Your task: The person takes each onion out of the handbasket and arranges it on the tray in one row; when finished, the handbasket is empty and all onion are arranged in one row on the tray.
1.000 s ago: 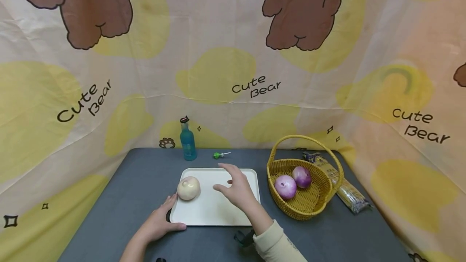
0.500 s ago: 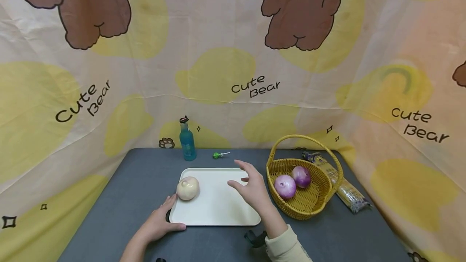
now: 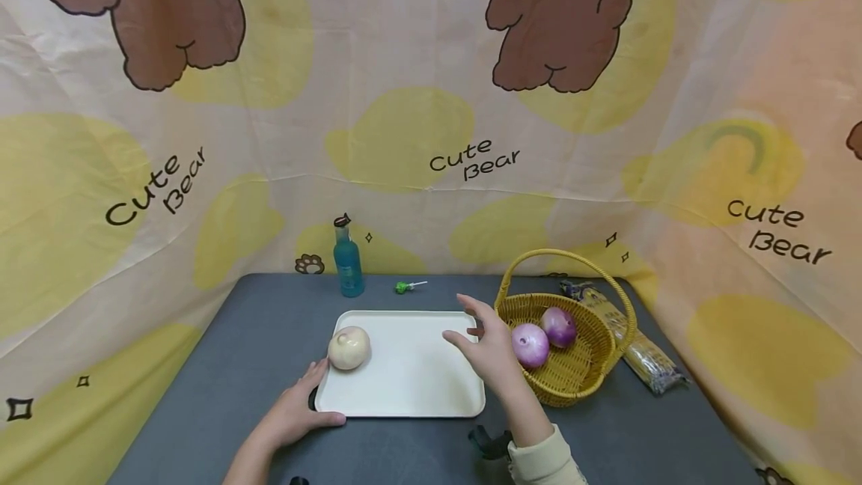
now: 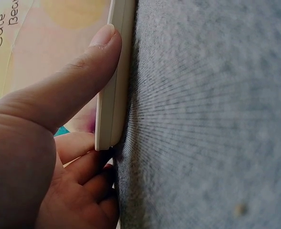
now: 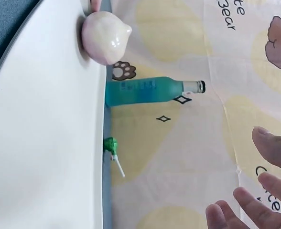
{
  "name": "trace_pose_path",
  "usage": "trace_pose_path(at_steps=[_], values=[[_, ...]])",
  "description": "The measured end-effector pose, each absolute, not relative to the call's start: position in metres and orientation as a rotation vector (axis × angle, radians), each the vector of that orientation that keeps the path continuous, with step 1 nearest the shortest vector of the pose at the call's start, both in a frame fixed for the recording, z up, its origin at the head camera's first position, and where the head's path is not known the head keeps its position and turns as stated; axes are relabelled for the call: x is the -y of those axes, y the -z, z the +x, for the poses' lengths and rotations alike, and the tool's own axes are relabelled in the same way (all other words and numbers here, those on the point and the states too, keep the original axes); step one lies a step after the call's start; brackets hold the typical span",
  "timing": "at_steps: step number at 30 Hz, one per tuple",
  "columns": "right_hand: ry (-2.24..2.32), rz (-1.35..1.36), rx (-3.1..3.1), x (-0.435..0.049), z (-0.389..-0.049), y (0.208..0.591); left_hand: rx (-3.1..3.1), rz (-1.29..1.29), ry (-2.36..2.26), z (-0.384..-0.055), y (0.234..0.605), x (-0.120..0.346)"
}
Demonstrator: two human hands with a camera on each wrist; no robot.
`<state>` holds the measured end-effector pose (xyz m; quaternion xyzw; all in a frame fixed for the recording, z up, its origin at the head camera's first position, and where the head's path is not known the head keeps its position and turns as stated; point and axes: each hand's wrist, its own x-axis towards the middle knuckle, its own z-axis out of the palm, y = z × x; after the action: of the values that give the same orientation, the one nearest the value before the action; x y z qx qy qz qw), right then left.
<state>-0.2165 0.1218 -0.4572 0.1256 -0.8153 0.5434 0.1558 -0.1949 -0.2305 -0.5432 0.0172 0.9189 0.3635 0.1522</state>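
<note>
At the left, the left hand [image 3: 292, 410] has its grip closed around the near left corner of the white tray [image 3: 411, 376], with the thumb on the near edge. The tray lies flat on the desk [image 3: 225, 373]. On its left part sits a pale onion [image 3: 349, 348]. Behind the tray, a blue bottle [image 3: 349, 268] stands upright, and to its right lies a green lollipop [image 3: 404, 287]. Next, the right hand [image 3: 493, 350] is over the tray's right edge, its grip released, the thumb apart from the fingers. Further right, a yellow basket [image 3: 574, 370] contains two purple onions [image 3: 530, 345], and beside it lies a long packet [image 3: 648, 359].
</note>
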Motion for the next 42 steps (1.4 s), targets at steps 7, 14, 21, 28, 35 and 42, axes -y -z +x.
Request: trace_pose_path(at_steps=[7,14,21,28,35,42], values=[[-1.522,0.296,2.345,-0.136,-0.214,0.456,-2.629,0.053,-1.059,-0.195,0.544,0.231],[-1.486,0.213,2.350,-0.150,-0.215,0.454,-2.628,0.052,-1.062,-0.194,0.542,0.230],[-1.492,0.144,2.325,-0.165,-0.217,0.458,-2.630,0.056,-1.058,-0.194,0.544,0.231],[-1.516,0.073,2.302,-0.179,-0.216,0.462,-2.648,0.064,-1.043,-0.194,0.543,0.231],[-1.555,-0.069,2.343,-0.195,-0.214,0.467,-2.650,0.074,-1.046,-0.193,0.542,0.231],[-1.535,-0.129,2.342,-0.210,-0.213,0.474,-2.644,0.056,-1.044,-0.194,0.542,0.231]])
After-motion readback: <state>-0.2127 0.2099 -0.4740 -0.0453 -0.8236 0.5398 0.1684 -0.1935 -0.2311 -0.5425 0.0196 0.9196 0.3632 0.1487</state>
